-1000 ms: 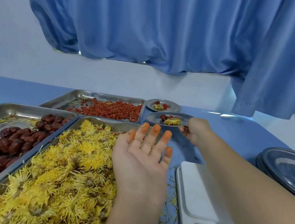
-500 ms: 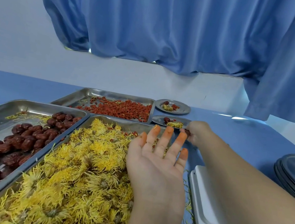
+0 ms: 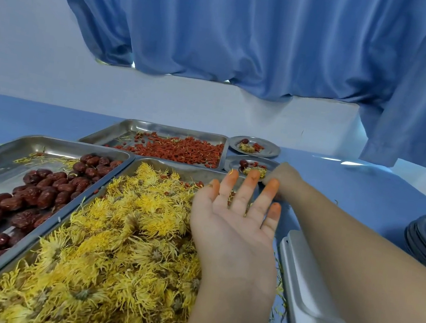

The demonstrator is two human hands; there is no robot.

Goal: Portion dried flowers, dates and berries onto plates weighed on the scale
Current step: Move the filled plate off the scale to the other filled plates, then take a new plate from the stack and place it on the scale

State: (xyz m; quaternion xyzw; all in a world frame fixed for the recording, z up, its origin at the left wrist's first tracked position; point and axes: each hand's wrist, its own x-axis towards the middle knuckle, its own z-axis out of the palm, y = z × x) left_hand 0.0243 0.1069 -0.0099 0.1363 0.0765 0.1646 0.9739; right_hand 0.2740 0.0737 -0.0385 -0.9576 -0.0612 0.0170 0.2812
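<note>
The left hand (image 3: 236, 219) hovers palm-up over the tray of dried flowers (image 3: 118, 244), its fingers (image 3: 246, 190) straight, spread and holding nothing. The right hand (image 3: 285, 177) sits curled at the rim of the nearer filled plate (image 3: 232, 163) on the counter (image 3: 366, 188); whether it pinches the rim is hidden.

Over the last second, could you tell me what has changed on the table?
The right hand lowered the near plate onto the table beside the berry tray and is still at its rim. The left hand stays open, palm up, over the flowers.
</note>
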